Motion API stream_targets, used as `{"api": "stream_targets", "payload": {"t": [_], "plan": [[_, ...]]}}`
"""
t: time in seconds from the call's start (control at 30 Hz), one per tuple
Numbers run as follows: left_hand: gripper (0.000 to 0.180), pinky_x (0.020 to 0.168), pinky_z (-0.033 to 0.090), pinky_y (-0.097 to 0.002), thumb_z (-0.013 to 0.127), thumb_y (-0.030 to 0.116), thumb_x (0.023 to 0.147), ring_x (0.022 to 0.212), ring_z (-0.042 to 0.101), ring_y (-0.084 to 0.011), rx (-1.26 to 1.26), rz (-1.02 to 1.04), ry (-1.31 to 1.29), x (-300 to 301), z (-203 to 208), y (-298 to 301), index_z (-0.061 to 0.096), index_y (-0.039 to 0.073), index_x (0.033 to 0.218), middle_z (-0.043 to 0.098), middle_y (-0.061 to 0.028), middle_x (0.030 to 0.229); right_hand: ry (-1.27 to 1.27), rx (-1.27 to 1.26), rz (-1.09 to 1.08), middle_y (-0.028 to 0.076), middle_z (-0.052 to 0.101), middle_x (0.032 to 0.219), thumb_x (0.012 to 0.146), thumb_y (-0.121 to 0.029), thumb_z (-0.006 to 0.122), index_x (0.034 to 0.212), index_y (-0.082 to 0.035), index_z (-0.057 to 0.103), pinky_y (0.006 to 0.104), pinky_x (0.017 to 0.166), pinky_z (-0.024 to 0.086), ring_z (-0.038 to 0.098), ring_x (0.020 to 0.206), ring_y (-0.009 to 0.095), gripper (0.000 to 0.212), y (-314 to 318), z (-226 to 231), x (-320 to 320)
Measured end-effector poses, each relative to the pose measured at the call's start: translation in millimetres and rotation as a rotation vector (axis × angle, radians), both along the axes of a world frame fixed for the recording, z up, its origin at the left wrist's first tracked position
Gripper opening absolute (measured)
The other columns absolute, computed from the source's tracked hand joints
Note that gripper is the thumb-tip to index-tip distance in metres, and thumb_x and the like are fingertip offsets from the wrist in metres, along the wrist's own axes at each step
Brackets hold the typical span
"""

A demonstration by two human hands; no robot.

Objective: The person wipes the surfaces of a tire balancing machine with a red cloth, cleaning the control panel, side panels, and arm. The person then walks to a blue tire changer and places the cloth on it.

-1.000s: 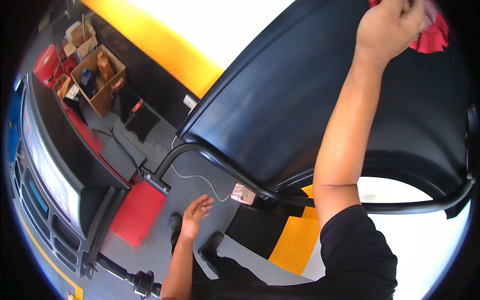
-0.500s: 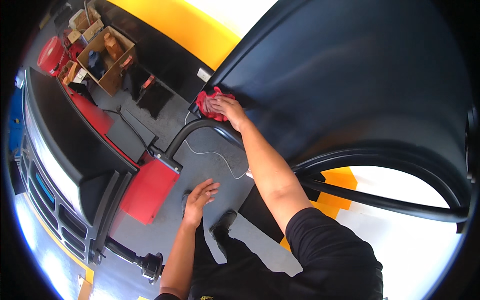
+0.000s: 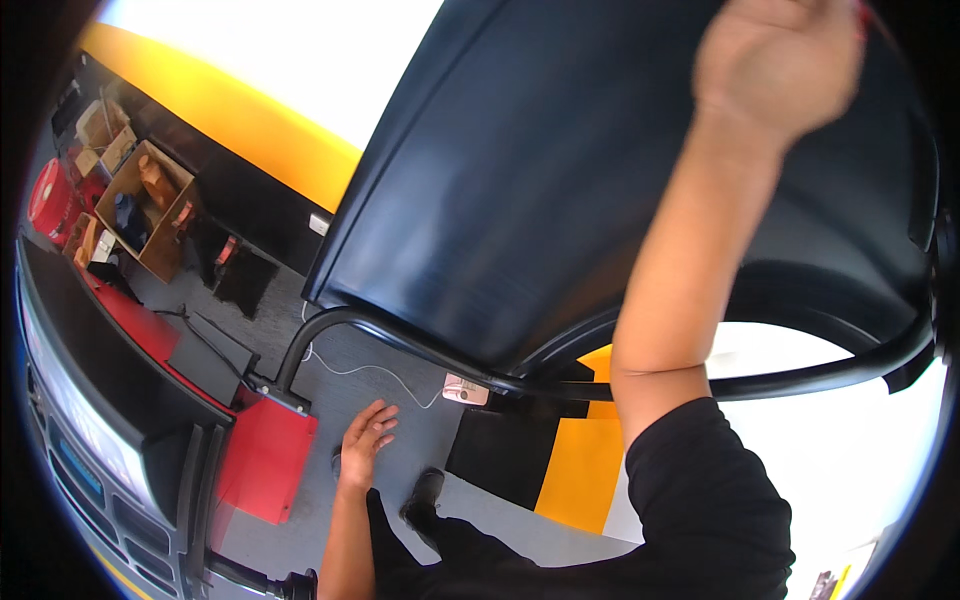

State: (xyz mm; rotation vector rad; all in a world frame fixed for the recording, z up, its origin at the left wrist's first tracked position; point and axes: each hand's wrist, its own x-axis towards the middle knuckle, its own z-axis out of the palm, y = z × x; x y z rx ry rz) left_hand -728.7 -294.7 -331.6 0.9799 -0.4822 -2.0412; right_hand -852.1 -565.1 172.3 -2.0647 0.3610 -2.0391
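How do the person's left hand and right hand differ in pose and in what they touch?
The right hand is raised high against the black car panel; the left hand hangs low over the grey floor, touching nothing. The right hand is blurred and curled over a red cloth; the left is sharp, fingers spread. Both are bare.

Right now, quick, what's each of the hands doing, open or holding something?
Left hand: open, fingers spread, empty, hanging low above the grey floor.
Right hand: raised against the black panel, closed on a red cloth barely showing.
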Motion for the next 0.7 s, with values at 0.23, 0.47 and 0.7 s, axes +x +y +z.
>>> {"api": "stream_targets", "payload": {"t": [0.23, 0.47, 0.7], "plan": [[0.052, 0.107, 0.045, -0.0396, 0.054, 0.017, 0.101, 0.129, 0.059, -0.0255, -0.038, -0.092, -0.023, -7, 0, -9, 0.049, 0.001, 0.150, 0.062, -0.0144, 0.144, -0.200, 0.928, 0.140, 0.016, 0.072, 0.125, 0.112, -0.040, 0.048, 0.126, 0.007, 0.067, 0.0385, 0.107, 0.053, 0.070, 0.116, 0.024, 0.053, -52, -393, -79], [0.051, 0.107, 0.045, -0.0391, 0.054, 0.015, 0.101, 0.128, 0.059, -0.0253, -0.063, -0.196, -0.106, 12, -5, -12, 0.049, 0.001, 0.150, 0.063, -0.0139, 0.143, -0.429, 1.564, 0.135, 0.028, 0.069, 0.121, 0.107, -0.029, 0.053, 0.126, 0.013, 0.061, 0.0401, 0.097, 0.057, 0.072, 0.111, 0.033, 0.047, 40, -614, -37], [0.056, 0.108, 0.045, -0.0415, 0.057, 0.029, 0.103, 0.129, 0.060, -0.0255, -0.336, -0.065, -0.030, -35, 101, -125, 0.048, 0.003, 0.152, 0.063, -0.0137, 0.144, -0.248, 1.119, 0.085, 0.029, 0.072, 0.110, 0.107, -0.043, 0.055, 0.131, 0.018, 0.050, 0.0432, 0.106, 0.053, 0.074, 0.107, 0.036, 0.066, -42, -312, -105]]}}
